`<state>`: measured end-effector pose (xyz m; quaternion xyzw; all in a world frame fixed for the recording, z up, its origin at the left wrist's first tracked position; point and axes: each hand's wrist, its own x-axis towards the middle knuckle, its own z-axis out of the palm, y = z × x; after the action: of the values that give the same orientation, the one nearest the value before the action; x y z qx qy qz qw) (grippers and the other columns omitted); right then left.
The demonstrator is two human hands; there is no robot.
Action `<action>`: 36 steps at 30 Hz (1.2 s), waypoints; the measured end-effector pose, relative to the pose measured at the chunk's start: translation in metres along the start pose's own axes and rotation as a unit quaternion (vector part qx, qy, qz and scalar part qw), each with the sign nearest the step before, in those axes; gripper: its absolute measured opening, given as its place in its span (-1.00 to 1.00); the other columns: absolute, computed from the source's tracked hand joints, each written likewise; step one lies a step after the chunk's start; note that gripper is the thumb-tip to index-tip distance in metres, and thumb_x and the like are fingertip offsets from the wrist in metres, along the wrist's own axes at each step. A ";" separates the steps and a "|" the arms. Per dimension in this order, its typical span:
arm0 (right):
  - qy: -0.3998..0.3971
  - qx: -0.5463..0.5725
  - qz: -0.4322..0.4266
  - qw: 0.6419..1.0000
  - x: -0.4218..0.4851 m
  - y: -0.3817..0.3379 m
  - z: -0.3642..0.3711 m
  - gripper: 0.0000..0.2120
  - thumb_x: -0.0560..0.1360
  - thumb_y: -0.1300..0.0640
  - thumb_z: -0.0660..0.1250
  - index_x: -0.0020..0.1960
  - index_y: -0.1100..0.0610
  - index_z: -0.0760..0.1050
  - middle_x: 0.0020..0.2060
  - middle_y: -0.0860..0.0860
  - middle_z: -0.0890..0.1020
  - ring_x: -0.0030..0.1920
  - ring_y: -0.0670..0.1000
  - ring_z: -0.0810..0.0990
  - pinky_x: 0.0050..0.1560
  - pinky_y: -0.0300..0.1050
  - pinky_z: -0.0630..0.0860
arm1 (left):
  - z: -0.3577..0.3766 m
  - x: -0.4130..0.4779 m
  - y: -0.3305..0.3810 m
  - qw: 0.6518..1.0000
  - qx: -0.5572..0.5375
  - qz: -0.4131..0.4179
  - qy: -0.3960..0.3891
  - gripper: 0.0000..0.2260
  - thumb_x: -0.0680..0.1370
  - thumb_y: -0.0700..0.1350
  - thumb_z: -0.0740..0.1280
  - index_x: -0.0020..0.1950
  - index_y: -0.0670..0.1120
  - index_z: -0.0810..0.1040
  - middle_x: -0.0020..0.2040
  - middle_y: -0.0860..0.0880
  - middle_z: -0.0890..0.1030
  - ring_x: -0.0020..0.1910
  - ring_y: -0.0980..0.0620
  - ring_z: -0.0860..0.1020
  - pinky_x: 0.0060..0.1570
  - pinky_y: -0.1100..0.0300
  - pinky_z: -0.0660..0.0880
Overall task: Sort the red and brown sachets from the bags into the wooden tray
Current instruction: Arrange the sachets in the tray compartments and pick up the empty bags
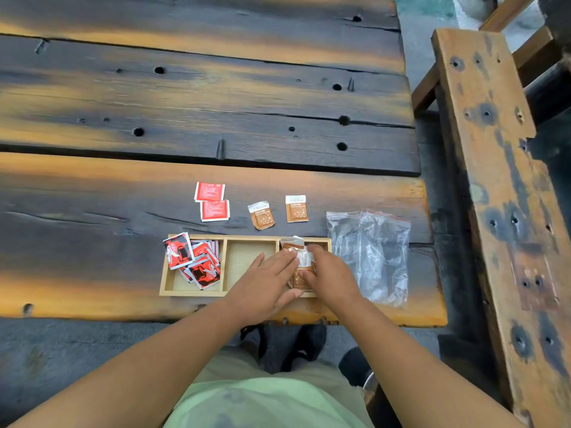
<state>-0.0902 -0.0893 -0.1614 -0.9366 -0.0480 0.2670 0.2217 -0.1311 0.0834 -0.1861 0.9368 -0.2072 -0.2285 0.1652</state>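
Observation:
A wooden tray (pixel 228 237) with three compartments lies near the table's front edge. Its left compartment holds several red sachets (pixel 197 261); the middle one (pixel 247 254) holds none. Brown sachets (pixel 301 273) are stacked in the right compartment. My left hand (pixel 265 282) lies flat with straight fingers against the left side of that stack. My right hand (pixel 327 273) presses on the stack from the right, fingers curved over it. Beyond the tray lie two red sachets (pixel 211 200) and two brown sachets (pixel 262 214) (pixel 296 208) on the table.
Clear plastic zip bags (pixel 370 251) lie crumpled right of the tray. The dark plank table (pixel 185 103) stretches far beyond. A wooden bench (pixel 494 149) stands to the right. My legs and feet show below the table edge.

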 end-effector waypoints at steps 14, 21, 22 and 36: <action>-0.003 -0.061 -0.040 0.997 0.002 0.005 -0.006 -0.68 0.54 -0.04 0.36 0.22 0.07 0.48 -0.07 0.00 0.58 -0.06 0.06 0.59 -0.15 -0.06 0.48 | 0.002 0.003 -0.006 0.996 0.084 0.024 0.021 -0.29 0.61 0.26 0.03 0.62 -0.14 -0.02 0.64 -0.11 -0.13 0.62 -0.08 -0.12 0.52 -0.17 -0.10; 0.020 -0.040 -0.039 0.998 0.000 0.006 -0.001 -0.48 0.56 -0.02 0.33 0.48 0.04 0.31 0.27 0.01 0.55 0.20 0.06 0.58 0.11 0.00 0.53 | 0.015 0.003 -0.003 0.989 0.144 0.040 0.011 -0.28 0.61 0.25 0.02 0.61 -0.19 0.04 0.62 -0.18 0.07 0.61 -0.13 0.00 0.51 -0.29 0.03; 0.019 -0.041 -0.039 0.998 0.000 0.006 -0.001 -0.47 0.56 -0.01 0.33 0.49 0.04 0.30 0.28 0.02 0.55 0.20 0.06 0.58 0.12 0.00 0.53 | 0.014 0.004 -0.002 0.989 0.140 0.037 0.003 -0.28 0.61 0.25 0.02 0.61 -0.19 0.01 0.63 -0.17 0.05 0.61 -0.12 -0.02 0.51 -0.29 0.01; 0.026 -0.016 -0.037 0.999 0.001 0.006 0.008 -0.59 0.55 0.05 0.34 0.39 0.00 0.42 0.26 -0.01 0.58 0.15 0.05 0.62 0.09 0.02 0.58 | 0.002 0.013 0.002 0.991 0.112 0.037 -0.068 -0.26 0.64 0.23 0.07 0.61 -0.14 -0.20 0.64 -0.10 -0.11 0.62 -0.06 -0.10 0.52 -0.25 -0.01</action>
<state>-0.0935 -0.0915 -0.1704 -0.9443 -0.0807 0.2335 0.2175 -0.1222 0.0748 -0.1915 0.9234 -0.2768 -0.2607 0.0526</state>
